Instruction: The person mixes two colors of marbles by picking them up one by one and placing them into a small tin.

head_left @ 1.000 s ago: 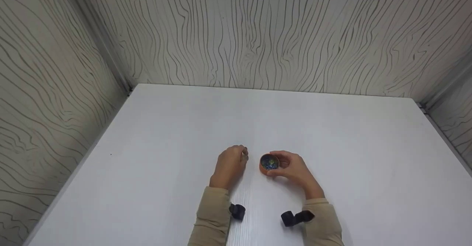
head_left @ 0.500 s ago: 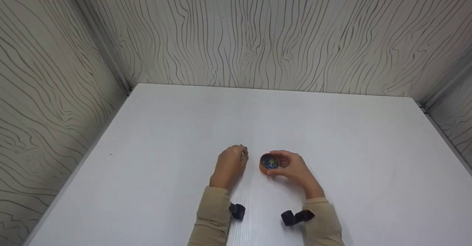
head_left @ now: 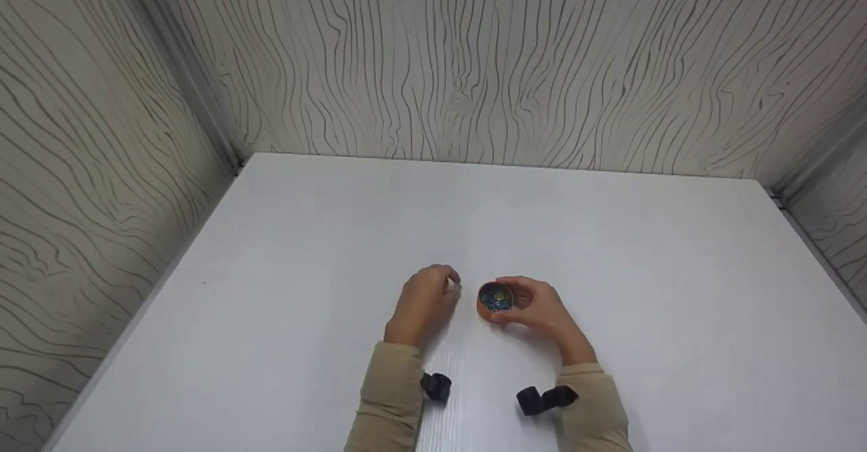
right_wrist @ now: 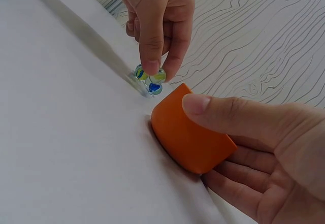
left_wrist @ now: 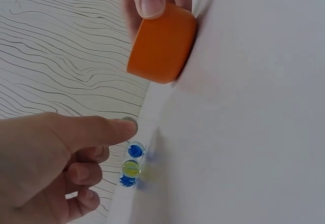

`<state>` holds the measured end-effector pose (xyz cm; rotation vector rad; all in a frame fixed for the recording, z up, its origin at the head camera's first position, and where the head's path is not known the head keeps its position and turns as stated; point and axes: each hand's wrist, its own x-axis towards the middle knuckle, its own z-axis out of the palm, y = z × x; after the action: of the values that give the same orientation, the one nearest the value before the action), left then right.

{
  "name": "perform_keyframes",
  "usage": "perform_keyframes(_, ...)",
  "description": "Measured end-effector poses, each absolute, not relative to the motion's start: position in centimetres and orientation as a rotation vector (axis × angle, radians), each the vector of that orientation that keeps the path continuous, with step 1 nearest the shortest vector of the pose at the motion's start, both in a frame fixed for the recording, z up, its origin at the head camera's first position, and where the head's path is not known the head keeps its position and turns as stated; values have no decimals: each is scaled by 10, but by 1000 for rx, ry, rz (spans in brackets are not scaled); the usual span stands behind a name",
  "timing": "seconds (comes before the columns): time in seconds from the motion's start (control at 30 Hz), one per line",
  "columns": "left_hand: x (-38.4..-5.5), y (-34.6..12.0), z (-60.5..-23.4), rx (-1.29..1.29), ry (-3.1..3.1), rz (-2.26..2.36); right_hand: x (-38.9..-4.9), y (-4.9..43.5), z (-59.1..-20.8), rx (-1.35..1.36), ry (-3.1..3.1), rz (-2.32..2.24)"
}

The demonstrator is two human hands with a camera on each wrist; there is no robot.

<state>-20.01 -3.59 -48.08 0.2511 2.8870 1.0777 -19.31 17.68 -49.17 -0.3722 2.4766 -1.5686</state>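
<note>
My left hand (head_left: 421,303) is low over the table, left of the cup. Its thumb and index finger pinch clear glass marbles (right_wrist: 154,88) with blue and yellow swirls. Several of these marbles (left_wrist: 132,168) cluster by the thumb tip in the left wrist view, close to the tabletop; the other fingers curl behind. With thumb and fingers round its far and near sides, my right hand (head_left: 542,308) holds a small orange cup (right_wrist: 185,130). The cup's mouth faces up in the head view, showing glittering blue and yellow contents, too small to tell apart.
A white table (head_left: 325,221) spreads round both hands. Wood-grain-patterned panels (head_left: 433,66) rise behind it and at its sides. A black wrist camera (head_left: 437,388) sits at the left sleeve, and another black camera (head_left: 532,401) at the right.
My left fingers have shifted slightly right, toward the cup, and the gap between thumb and index finger looks a little wider. The right hand and the cup have stayed in place.
</note>
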Motion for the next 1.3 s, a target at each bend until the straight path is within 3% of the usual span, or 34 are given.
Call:
perform_keyframes(0.8, -200, -34, -472, 536, 3086, 880, -195, 178, -494, -442, 2505, -1568)
perform_keyframes(1.3, -198, -31, -464, 492, 3024, 922, -195, 178, -494, -421, 2501, -1551)
